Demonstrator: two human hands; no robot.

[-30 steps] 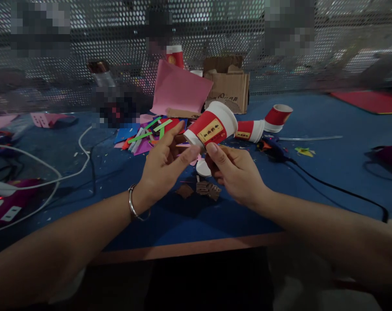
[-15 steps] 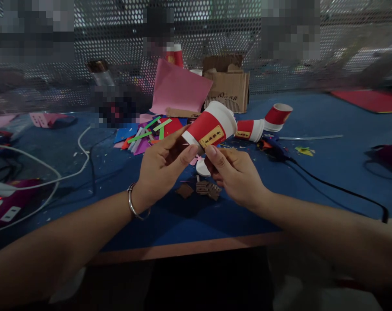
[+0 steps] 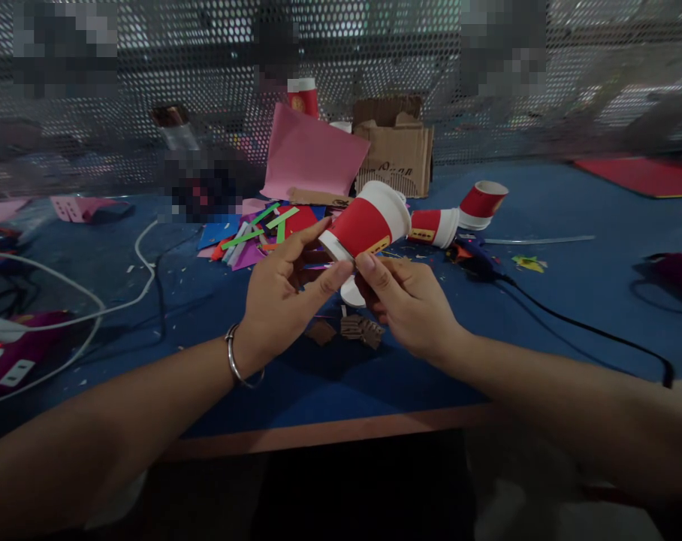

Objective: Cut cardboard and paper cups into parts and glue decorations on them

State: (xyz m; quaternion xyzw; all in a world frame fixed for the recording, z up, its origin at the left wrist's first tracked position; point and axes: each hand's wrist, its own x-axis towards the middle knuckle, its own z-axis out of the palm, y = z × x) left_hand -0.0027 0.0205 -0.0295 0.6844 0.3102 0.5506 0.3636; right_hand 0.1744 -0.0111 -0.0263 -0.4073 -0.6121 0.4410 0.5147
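A red and white paper cup (image 3: 366, 224) is held tilted above the blue table (image 3: 544, 300), its mouth pointing up and to the right. My left hand (image 3: 282, 293), with a silver bangle on the wrist, pinches the cup's narrow bottom end with thumb and fingers. My right hand (image 3: 411, 300) grips the same end from the right, thumb on the bottom rim. Brown paper scraps (image 3: 357, 328) and a small white disc (image 3: 352, 293) lie on the table just under my hands.
Two more red cups (image 3: 459, 214) lie on their sides behind. A glue gun (image 3: 476, 255) with a black cord lies to the right. Coloured paper strips (image 3: 256, 233), a pink sheet (image 3: 312, 158) and a cardboard box (image 3: 400, 150) sit at the back; white cables (image 3: 93, 300) lie left.
The cup has been turned in my fingers, so its yellow label has rolled downward and nearly out of sight. My hands have stayed in place.
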